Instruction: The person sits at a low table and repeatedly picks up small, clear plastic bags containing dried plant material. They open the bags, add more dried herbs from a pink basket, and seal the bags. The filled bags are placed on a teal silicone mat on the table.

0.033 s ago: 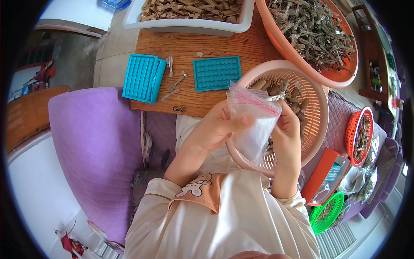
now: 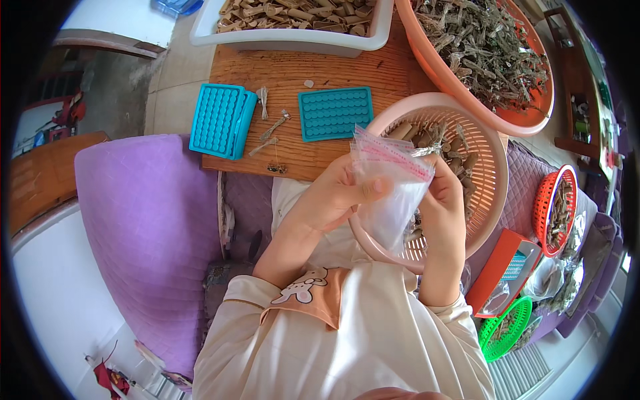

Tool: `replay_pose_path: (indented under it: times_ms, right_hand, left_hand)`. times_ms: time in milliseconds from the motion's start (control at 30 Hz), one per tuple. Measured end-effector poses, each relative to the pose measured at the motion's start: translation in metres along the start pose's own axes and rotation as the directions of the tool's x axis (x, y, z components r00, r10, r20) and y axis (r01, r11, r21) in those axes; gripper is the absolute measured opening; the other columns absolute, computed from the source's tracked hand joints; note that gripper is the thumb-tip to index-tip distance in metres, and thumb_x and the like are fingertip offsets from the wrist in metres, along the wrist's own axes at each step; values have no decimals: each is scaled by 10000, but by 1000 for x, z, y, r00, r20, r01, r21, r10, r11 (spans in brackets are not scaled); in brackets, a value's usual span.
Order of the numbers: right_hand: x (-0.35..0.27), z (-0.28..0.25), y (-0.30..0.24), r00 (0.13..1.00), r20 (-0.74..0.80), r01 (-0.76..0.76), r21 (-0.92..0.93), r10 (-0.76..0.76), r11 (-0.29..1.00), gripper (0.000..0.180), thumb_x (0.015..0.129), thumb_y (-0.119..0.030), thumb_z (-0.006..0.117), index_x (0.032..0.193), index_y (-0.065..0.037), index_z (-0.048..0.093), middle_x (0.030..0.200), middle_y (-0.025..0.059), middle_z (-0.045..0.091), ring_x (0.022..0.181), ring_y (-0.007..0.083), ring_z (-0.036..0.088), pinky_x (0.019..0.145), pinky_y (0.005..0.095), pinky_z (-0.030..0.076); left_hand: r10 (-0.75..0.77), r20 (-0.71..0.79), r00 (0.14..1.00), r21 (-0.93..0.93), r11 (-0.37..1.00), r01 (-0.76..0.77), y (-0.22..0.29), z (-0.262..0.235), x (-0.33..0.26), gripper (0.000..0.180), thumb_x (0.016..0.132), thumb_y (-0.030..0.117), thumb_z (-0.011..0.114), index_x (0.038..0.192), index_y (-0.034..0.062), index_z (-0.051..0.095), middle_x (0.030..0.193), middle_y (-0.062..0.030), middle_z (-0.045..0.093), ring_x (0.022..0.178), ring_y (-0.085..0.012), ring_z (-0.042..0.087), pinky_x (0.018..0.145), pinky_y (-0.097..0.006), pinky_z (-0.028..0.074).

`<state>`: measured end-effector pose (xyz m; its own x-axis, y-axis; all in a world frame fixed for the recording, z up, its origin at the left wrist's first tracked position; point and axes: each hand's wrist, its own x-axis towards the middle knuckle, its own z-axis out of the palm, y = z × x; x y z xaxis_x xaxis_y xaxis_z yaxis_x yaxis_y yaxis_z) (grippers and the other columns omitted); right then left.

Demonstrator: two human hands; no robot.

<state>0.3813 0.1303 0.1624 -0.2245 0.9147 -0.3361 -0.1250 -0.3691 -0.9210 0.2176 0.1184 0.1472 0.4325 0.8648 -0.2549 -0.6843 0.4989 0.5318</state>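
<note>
My left hand and my right hand both grip a small clear zip bag with a red strip along its mouth. The left thumb presses the bag's left side, and the right hand pinches its right edge. I cannot tell what is inside the bag. It hangs over the near rim of a pink slotted basket that holds dried brown stick pieces.
A wooden board carries two teal moulded trays and small tied bundles. Behind stand a white tub and an orange basin of dried herbs. To the right are a red basket, a green basket and an orange box. A purple cushion lies at left.
</note>
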Motion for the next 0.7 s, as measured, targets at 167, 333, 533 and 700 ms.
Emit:
replay_pose_path:
  times_ms: [167,333,533,700]
  right_hand:
    - [4,8,-4,998,37,-61,393,51,917,44,848,-61,513,879,-52,482,743,8,532,677,67,488,630,190,409]
    - [4,12,-1,997,5,-67,522,75,851,52,857,-67,491,905,-61,472,700,24,532,611,97,514,575,202,424]
    - [2,13,-14,995,11,-76,749,102,658,215,843,7,421,1039,-78,404,975,156,587,497,108,516,482,200,435]
    - [3,6,-10,989,-112,147,560,-101,816,248,831,-1,475,1046,-70,373,1087,206,546,436,61,481,364,148,391]
  left_hand:
    - [-15,52,999,-115,993,21,1,-6,2,428,784,183,641,1138,17,467,1010,-45,575,889,-109,557,757,-256,465]
    - [24,17,1000,-217,976,-20,-2,-11,4,376,807,140,601,1134,28,451,1002,-61,580,874,-131,586,721,-271,497]
    - [21,-9,1000,-224,974,-23,-2,-10,6,392,797,150,616,1130,17,458,991,-57,584,851,-130,593,725,-268,494]
    - [52,-80,995,-119,991,-62,0,-7,7,435,771,177,651,1130,17,464,981,-56,588,876,-136,585,746,-278,485]
